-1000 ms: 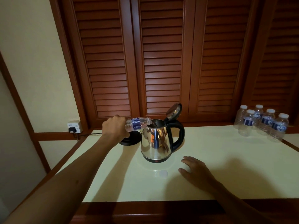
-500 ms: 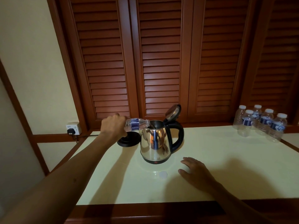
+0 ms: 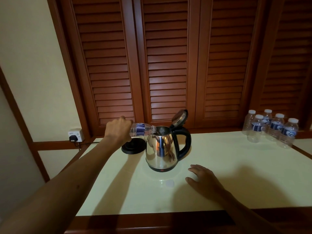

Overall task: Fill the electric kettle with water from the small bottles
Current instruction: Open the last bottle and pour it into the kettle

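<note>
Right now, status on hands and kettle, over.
Left hand grips bottle, tipped at open kettle. Right hand flat on table. Nothing blocking.

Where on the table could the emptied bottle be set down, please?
Bare tabletop lies between the kettle and the five capped bottles far right, and in front of the left forearm. Crowded: around the kettle, its black base, the loose cap, right hand.

A mirror-bright steel kettle [image 3: 161, 149] with black handle stands on a pale cream desk [image 3: 236, 174] before reddish-brown slatted shutters [image 3: 167, 65]; clear bottles [image 3: 271, 128], white-capped, carry what appear to be dark blue labels.
</note>
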A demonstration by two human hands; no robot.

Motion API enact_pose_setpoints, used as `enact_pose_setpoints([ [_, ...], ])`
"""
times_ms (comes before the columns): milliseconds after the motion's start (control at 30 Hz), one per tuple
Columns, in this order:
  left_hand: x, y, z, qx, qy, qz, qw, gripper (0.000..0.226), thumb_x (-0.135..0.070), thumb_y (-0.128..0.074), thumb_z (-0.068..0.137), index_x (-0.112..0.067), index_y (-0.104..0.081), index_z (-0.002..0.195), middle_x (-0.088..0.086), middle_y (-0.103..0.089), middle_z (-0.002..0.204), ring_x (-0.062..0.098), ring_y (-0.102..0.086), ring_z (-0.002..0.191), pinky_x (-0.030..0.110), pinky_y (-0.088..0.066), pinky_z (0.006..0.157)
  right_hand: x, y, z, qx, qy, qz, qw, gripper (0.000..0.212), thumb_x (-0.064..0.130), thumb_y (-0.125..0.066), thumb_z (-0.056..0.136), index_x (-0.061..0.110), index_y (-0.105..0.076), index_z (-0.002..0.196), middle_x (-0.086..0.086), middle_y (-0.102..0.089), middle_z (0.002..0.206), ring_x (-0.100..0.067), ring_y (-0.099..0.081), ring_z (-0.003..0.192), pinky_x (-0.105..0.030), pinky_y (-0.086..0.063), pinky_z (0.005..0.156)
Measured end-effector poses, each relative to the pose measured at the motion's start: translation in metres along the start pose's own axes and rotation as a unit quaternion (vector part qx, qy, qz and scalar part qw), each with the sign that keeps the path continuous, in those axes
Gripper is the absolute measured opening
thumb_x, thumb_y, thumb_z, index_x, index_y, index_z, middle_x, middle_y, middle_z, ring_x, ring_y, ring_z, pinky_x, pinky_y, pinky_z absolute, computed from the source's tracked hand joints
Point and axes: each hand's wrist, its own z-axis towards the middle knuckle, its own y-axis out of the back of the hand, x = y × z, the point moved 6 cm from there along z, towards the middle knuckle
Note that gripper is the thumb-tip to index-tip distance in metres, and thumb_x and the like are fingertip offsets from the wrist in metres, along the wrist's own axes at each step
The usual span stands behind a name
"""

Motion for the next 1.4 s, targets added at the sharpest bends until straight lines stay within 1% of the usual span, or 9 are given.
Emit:
enact_pose_setpoints([
  [133,-0.001,0.003,0.000,-0.001,-0.004,0.007,1.000,0.063,-0.032,-0.079,0.079,-0.024,-0.052,0.136,0.007,-0.057,0.119,0.025,-0.063,0.098,0.033,-0.049,0.071,-0.002,0.000,0.000,0.006,-0.003,0.011,1.000,0.058,0.057,-0.050,0.084,0.026,-0.054,0.132,0.008,-0.045,0.146,-0.011,-0.036,0.136,-0.032,-0.027,0.115],
  [300,-0.003,0.007,0.001,-0.013,-0.019,0.021,1.000,0.063,-0.032,-0.077,0.080,-0.023,-0.050,0.136,0.008,-0.056,0.119,0.024,-0.063,0.095,0.031,-0.042,0.064,-0.002,-0.001,-0.001,0.007,-0.007,0.008,1.000,0.057,0.057,-0.050,0.084,0.027,-0.053,0.133,0.010,-0.045,0.146,-0.009,-0.036,0.136,-0.031,-0.027,0.114],
  [533,-0.006,0.010,0.007,-0.029,-0.038,0.048,0.998,0.068,-0.041,-0.077,0.081,-0.023,-0.048,0.140,0.009,-0.055,0.123,0.024,-0.063,0.099,0.032,-0.048,0.069,0.001,0.002,0.000,0.003,-0.006,0.004,1.000,0.056,0.055,-0.051,0.085,0.026,-0.053,0.133,0.010,-0.044,0.146,-0.008,-0.036,0.136,-0.029,-0.025,0.113],
  [667,-0.009,0.013,0.010,-0.035,-0.053,0.058,0.996,0.064,-0.040,-0.075,0.083,-0.022,-0.048,0.138,0.010,-0.053,0.123,0.023,-0.062,0.101,0.030,-0.045,0.066,0.003,0.003,-0.001,0.001,-0.007,0.006,1.000,0.055,0.054,-0.052,0.085,0.026,-0.054,0.133,0.009,-0.045,0.145,-0.009,-0.036,0.136,-0.029,-0.025,0.113],
  [833,-0.013,0.016,0.014,-0.044,-0.073,0.062,0.994,0.063,-0.037,-0.074,0.085,-0.021,-0.047,0.139,0.010,-0.050,0.126,0.025,-0.056,0.111,0.031,-0.051,0.075,0.004,0.004,-0.001,0.000,-0.001,0.002,1.000,0.055,0.054,-0.051,0.085,0.025,-0.054,0.133,0.008,-0.045,0.146,-0.009,-0.036,0.136,-0.029,-0.024,0.113],
  [933,-0.016,0.019,0.015,-0.050,-0.074,0.060,0.994,0.061,-0.037,-0.073,0.085,-0.021,-0.047,0.138,0.010,-0.048,0.126,0.026,-0.054,0.114,0.032,-0.051,0.078,0.004,0.005,-0.002,0.003,-0.002,0.007,1.000,0.059,0.057,-0.047,0.083,0.025,-0.054,0.132,0.008,-0.044,0.146,-0.009,-0.035,0.137,-0.030,-0.025,0.114],
  [1100,-0.023,0.027,0.017,-0.059,-0.092,0.057,0.992,0.060,-0.037,-0.073,0.085,-0.020,-0.049,0.137,0.011,-0.046,0.128,0.026,-0.050,0.118,0.033,-0.050,0.080,0.003,0.003,-0.002,0.006,-0.001,0.008,1.000,0.054,0.054,-0.051,0.087,0.026,-0.053,0.133,0.010,-0.043,0.147,-0.007,-0.032,0.138,-0.028,-0.021,0.115],
  [1267,-0.032,0.039,0.018,-0.065,-0.125,0.090,0.986,0.065,-0.032,-0.075,0.084,-0.021,-0.046,0.141,0.012,-0.042,0.134,0.027,-0.046,0.122,0.034,-0.050,0.088,0.004,0.005,-0.002,-0.003,-0.001,0.000,1.000,0.054,0.053,-0.053,0.087,0.025,-0.053,0.133,0.010,-0.044,0.146,-0.007,-0.033,0.137,-0.025,-0.020,0.113],
  [1400,-0.040,0.049,0.019,-0.086,-0.160,0.133,0.974,0.062,-0.029,-0.069,0.089,-0.019,-0.043,0.144,0.012,-0.041,0.137,0.026,-0.044,0.127,0.033,-0.047,0.094,0.004,0.006,-0.002,-0.003,-0.002,0.004,1.000,0.055,0.055,-0.052,0.086,0.026,-0.054,0.132,0.010,-0.044,0.146,-0.007,-0.034,0.136,-0.026,-0.022,0.113],
])
